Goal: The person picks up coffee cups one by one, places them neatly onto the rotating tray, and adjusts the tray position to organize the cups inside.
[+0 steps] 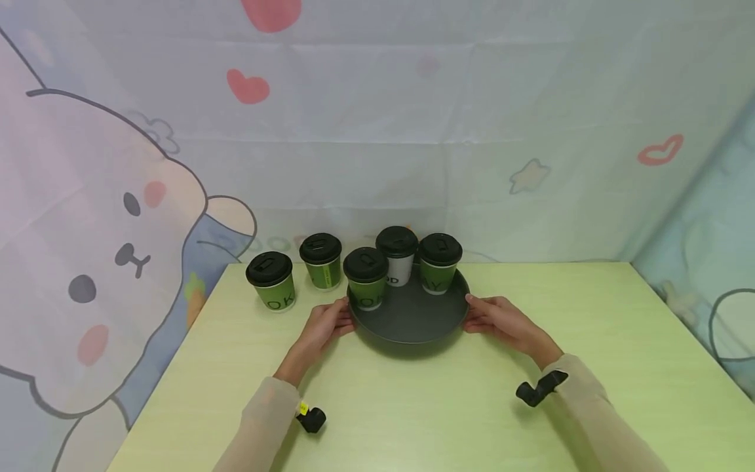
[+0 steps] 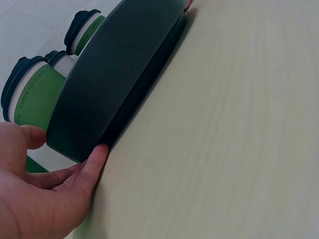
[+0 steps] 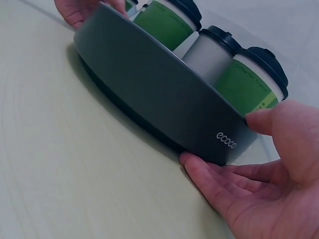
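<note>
Both hands hold a dark grey round tray (image 1: 413, 321) from opposite sides. The left hand (image 1: 322, 326) grips its left edge, thumb at the rim and fingertips under the base, as the left wrist view shows. The right hand (image 1: 503, 320) grips the right edge the same way, beside the white "ecoco" print (image 3: 226, 140). On the tray stand three lidded paper cups: a green cup (image 1: 367, 288) at the left, a white cup (image 1: 399, 267) at the back and another green cup (image 1: 438, 275) at the back right. All have black lids.
Left of the tray, a green lidded cup (image 1: 277, 295) and a second green cup (image 1: 324, 274) stand on the pale wooden table (image 1: 425, 413). A printed cloth (image 1: 377, 98) hangs behind the table's back edge. Small black cameras sit on both wrists.
</note>
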Motion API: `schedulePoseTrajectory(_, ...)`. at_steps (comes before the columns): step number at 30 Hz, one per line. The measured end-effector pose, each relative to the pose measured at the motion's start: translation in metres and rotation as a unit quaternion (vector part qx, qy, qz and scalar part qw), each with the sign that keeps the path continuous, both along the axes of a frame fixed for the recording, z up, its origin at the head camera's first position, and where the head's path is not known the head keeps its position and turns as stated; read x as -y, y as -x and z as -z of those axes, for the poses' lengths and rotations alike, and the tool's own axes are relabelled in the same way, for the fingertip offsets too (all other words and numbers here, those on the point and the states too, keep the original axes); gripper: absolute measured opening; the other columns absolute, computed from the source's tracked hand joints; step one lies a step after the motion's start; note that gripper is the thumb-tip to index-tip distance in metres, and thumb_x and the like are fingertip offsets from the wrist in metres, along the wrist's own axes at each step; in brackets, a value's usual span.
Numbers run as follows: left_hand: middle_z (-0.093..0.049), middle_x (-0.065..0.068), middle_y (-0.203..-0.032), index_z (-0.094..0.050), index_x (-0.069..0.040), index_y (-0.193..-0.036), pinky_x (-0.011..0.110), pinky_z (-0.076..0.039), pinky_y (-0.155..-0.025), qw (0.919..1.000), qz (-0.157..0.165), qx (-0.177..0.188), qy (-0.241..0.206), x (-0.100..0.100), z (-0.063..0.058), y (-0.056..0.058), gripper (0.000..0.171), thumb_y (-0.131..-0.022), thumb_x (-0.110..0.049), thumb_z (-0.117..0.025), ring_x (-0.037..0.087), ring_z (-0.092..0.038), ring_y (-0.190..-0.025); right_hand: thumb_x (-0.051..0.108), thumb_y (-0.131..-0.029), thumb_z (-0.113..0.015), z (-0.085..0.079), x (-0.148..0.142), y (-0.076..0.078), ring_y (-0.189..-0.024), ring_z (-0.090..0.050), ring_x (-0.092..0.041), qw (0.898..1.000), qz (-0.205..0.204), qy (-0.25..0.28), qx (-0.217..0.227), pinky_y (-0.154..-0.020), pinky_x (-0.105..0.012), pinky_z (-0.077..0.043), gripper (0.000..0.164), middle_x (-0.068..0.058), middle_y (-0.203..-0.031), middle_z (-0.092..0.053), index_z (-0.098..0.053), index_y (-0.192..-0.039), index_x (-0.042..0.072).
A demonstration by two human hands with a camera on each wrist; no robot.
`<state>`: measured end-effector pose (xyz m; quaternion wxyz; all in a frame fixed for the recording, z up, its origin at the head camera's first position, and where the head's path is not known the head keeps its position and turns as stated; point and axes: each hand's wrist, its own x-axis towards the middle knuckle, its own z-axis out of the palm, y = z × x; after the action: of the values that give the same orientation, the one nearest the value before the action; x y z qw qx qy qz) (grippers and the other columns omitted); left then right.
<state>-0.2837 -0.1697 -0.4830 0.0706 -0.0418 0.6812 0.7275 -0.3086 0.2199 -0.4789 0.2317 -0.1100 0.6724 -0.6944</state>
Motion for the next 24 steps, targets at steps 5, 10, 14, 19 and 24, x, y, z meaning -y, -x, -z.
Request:
schedulePoseTrajectory(5,-0.061,0.018,-0.114,-0.056,0.016,-0.129,0.032,-0.058,-0.093,1.0,0.005,-0.003,0.004,0.001,0.0,-0.002,0.046,-0.11,-0.026,-0.049,0.019,-0.064,-0.095,0.03,-0.111,-0.052,0.0,0.002,0.0,-0.091,-0.072,-0.02,1.0,0.009,0.003,0.007,-0.089,-0.032,-0.06,0.044,-0.014,-0.098,-0.068,-0.06,-0.116,-0.013)
schedulePoseTrajectory(10,-0.06,0.018,-0.115,-0.056,0.015,-0.129,0.033,-0.058,-0.095,1.0,0.0,-0.002,0.004,0.003,0.001,-0.004,0.048,-0.11,-0.027,-0.05,0.022,-0.064,-0.097,0.031,-0.111,-0.053,0.001,0.004,-0.001,-0.091,-0.072,-0.02,1.0,0.003,0.006,0.008,-0.089,-0.032,-0.061,0.049,-0.013,-0.098,-0.069,-0.057,-0.122,-0.018)
schedulePoseTrajectory(14,-0.06,0.019,-0.116,-0.055,0.016,-0.13,0.035,-0.057,-0.097,1.0,-0.002,-0.003,0.001,0.004,0.0,-0.005,0.048,-0.109,-0.027,-0.051,0.022,-0.063,-0.098,0.031,-0.111,-0.052,0.003,0.006,0.0,-0.091,-0.072,-0.019,1.0,0.008,0.012,0.004,-0.089,-0.031,-0.061,0.054,-0.013,-0.099,-0.069,-0.051,-0.126,-0.021)
schedulePoseTrajectory(19,-0.06,0.024,-0.123,-0.053,0.018,-0.134,0.038,-0.055,-0.102,0.9999,0.014,-0.001,0.004,0.007,-0.006,-0.008,0.049,-0.109,-0.024,-0.05,0.025,-0.065,-0.105,0.032,-0.111,-0.053,0.004,0.006,-0.001,-0.091,-0.072,-0.02,1.0,0.017,0.01,-0.001,-0.089,-0.031,-0.06,0.056,-0.012,-0.099,-0.068,-0.05,-0.126,-0.022)
schedulePoseTrajectory(24,-0.059,0.034,-0.13,-0.048,0.019,-0.14,0.042,-0.051,-0.107,0.9972,0.025,-0.041,0.057,0.017,-0.024,-0.013,0.052,-0.11,-0.024,-0.05,0.039,-0.063,-0.12,0.032,-0.11,-0.054,0.007,0.006,-0.003,-0.09,-0.071,-0.019,0.999,0.03,0.01,-0.001,-0.088,-0.03,-0.06,0.055,-0.011,-0.097,-0.068,-0.05,-0.124,-0.022)
